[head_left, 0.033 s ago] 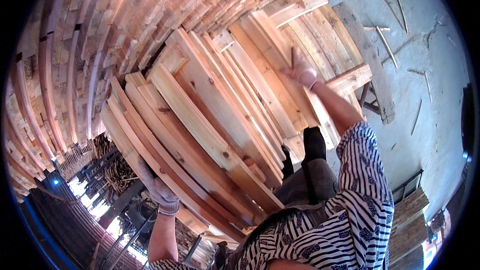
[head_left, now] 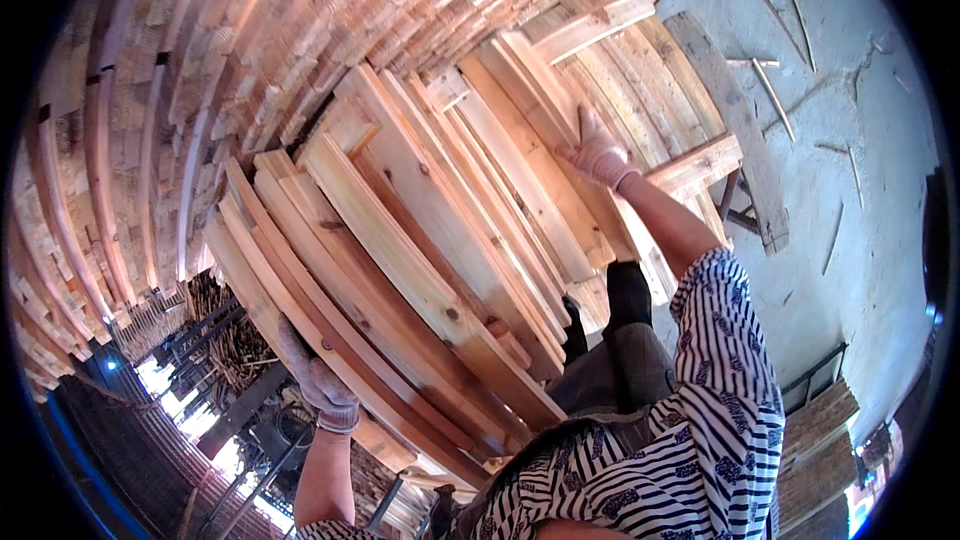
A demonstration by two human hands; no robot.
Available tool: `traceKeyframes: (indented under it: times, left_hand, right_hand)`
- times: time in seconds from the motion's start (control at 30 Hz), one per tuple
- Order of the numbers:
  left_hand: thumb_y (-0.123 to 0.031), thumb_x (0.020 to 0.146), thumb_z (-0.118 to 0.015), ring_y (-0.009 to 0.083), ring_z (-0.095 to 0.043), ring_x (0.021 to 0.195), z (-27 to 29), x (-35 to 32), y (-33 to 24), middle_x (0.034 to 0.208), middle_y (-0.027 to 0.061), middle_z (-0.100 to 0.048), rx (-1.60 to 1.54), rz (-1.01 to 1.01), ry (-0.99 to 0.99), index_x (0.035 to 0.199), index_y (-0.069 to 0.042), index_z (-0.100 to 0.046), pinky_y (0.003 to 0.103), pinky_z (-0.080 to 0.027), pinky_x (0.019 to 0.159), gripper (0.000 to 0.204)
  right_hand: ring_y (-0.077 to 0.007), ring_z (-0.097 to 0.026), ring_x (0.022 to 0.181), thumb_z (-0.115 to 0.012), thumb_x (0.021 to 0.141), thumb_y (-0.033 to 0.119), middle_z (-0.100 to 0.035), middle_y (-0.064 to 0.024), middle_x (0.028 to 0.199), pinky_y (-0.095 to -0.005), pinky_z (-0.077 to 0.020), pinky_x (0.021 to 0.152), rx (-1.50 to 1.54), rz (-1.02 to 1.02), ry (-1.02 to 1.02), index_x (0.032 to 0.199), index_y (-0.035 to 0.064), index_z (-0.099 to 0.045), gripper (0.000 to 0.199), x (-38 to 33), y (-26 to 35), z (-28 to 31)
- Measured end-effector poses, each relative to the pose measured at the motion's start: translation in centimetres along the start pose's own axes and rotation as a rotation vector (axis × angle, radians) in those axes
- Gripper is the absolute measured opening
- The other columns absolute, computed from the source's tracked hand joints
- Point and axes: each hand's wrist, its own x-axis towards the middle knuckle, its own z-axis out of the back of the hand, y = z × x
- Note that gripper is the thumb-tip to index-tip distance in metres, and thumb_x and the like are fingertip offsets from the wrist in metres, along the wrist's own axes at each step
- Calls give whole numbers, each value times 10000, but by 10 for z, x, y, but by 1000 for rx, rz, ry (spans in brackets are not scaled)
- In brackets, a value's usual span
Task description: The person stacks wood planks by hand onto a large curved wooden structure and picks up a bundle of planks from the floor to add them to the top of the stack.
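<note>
Pale wooden boards (head_left: pixel 400 240) lie side by side in a layer in front of me, some on top of others. My left hand (head_left: pixel 322 385), in a light knitted glove, rests along the outer edge of the leftmost board (head_left: pixel 262 285), its fingers stretched out and partly hidden by the wood. On the right, my right hand (head_left: pixel 600 152) is gloved too, and it touches the edge of a wide board (head_left: pixel 535 90). One of its digits points away from me and another sticks out to the left; the hand is open.
Beyond the boards rises a large stack of timber (head_left: pixel 250 50). Short crosspieces (head_left: pixel 695 162) lie over more planks at the right, beside a grey plank (head_left: pixel 735 120). Thin wood strips (head_left: pixel 775 100) are scattered on the concrete floor (head_left: pixel 840 170). Another plank pile (head_left: pixel 815 455) stands lower right.
My right hand has shifted slightly toward me along the board, and its forearm has come down a little. The left hand stays against the leftmost board.
</note>
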Motion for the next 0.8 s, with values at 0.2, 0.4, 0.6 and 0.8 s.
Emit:
traceKeyframes:
  times: [0.2,0.4,0.6,0.8]
  left_hand:
    - [-409,1063,-254,472,-440,1350,-6,-12,14,1502,306,-381,-243,40,-120,1456,26,-340,531,-387,1114,592]
    - [-399,1072,-284,515,-435,1335,-3,-4,17,1511,345,-332,201,-290,-86,1486,-37,-247,548,-406,1106,550]
    - [-459,1067,-292,525,-406,1353,6,3,4,1519,364,-295,-54,-100,11,1526,-19,-173,549,-399,1116,647]
    - [-463,1055,-230,442,-401,1390,0,-8,1,1538,313,-327,-84,1,-31,1500,128,-248,481,-336,1168,740]
  right_hand:
    - [-377,-442,1378,-869,718,436,-426,-316,1472,-401,-353,1147,272,-15,126,1529,-53,-224,1146,11,-2,17]
    - [-384,-611,1172,-827,747,435,-590,-281,1306,-410,-507,981,274,-66,-65,1450,-9,-355,957,-5,15,63]
    - [-383,-599,1152,-725,828,317,-546,-229,1321,-435,-517,939,-473,208,-472,1426,27,-364,756,-34,58,-8]
    - [-382,-583,1194,-681,861,191,-563,-203,1307,-463,-510,971,-311,-66,-67,1475,111,-327,713,-16,72,11]
